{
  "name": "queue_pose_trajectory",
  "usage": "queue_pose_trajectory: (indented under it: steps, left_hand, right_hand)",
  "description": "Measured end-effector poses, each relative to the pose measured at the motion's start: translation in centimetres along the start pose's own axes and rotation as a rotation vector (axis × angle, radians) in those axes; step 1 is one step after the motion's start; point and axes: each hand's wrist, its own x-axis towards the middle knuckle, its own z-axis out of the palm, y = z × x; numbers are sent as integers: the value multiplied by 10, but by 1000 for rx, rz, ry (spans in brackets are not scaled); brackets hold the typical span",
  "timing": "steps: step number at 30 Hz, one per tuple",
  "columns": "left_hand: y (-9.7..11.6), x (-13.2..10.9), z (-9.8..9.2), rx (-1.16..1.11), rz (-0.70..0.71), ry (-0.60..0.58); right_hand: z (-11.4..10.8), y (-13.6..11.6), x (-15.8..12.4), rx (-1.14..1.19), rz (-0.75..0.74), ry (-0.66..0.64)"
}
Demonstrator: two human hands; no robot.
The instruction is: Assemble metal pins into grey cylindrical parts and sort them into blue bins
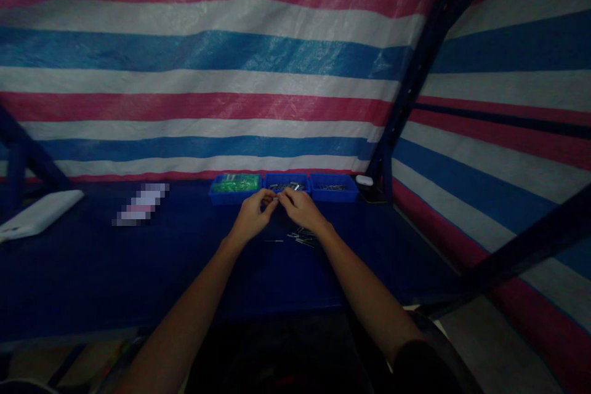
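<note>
My left hand (253, 213) and my right hand (299, 207) meet at the fingertips above the blue table, just in front of the middle bin. Both are closed in a pinch around something too small to make out. Below my right hand lies a loose pile of thin metal pins (302, 237). One single pin (274, 241) rests apart, to the left of that pile. Behind my hands, the middle blue bin (287, 179) holds small metal parts, partly hidden by my fingers.
A left blue bin (226, 198) holds green plastic packets; a right blue bin (335, 195) holds thin metal pieces. Beside it, a white case (364, 180) sits on a dark flat object. Farther left are a blurred-out sheet (142, 204) and a white slab-like object (44, 212). Striped sheeting hangs behind.
</note>
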Motion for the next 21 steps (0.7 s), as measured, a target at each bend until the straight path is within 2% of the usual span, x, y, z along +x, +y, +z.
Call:
queue_pose_trajectory:
  steps: [3,5,7,10,12,13,15,18,21]
  left_hand:
    - [-2,1,-1,35,-43,-19]
    - [-4,0,-2,55,-68,-116]
    - [-6,-3,-5,119,-61,-309]
    - [-6,-9,-8,288,-43,-646]
    - [-5,-12,-8,372,-49,-765]
    - [-4,-13,-7,396,-54,-778]
    - [-6,-13,-4,410,-46,-732]
    - [-12,-9,0,317,-46,-570]
    - [-18,-4,3,82,-82,-380]
  right_hand:
    - [-1,-2,-2,6,-8,-11]
    - [-2,-2,-2,-39,-7,-10]
    - [-5,0,-1,-115,19,44]
    - [-8,9,2,-266,107,215]
    - [-9,17,3,-358,163,278]
    - [-8,21,3,-388,183,282]
    - [-7,25,3,-403,206,276]
    - [-4,20,2,-303,186,246]
    - [-2,6,1,-115,73,117]
